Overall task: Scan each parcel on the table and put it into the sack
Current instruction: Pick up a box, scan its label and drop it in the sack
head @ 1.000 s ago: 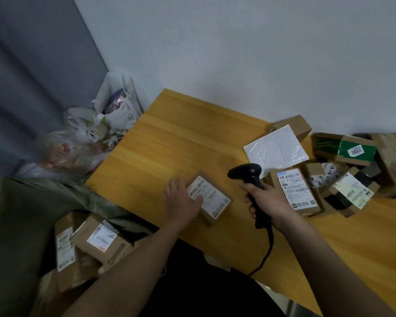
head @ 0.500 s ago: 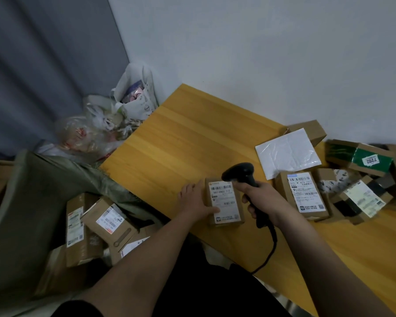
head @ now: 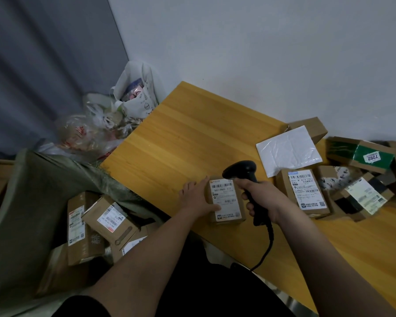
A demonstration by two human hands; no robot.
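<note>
A small cardboard parcel (head: 229, 200) with a white barcode label lies label-up on the wooden table (head: 192, 138) near its front edge. My left hand (head: 197, 199) holds its left side, thumb laid across the label. My right hand (head: 260, 195) grips a black corded barcode scanner (head: 244, 171), whose head sits just above the parcel's top edge. The open grey-green sack (head: 30, 193) stands on the floor at the left, with several labelled boxes (head: 105, 220) inside.
More parcels crowd the table's right end: a labelled box (head: 306, 193), a white poly mailer (head: 288, 151), a green-taped box (head: 373, 156) and others. Plastic bags (head: 94, 131) and a white tote (head: 137, 94) sit on the floor behind the sack.
My left hand turned the small parcel from a diagonal lie to upright beside the scanner. The scanner head came down over its label. The view swung left and down.
</note>
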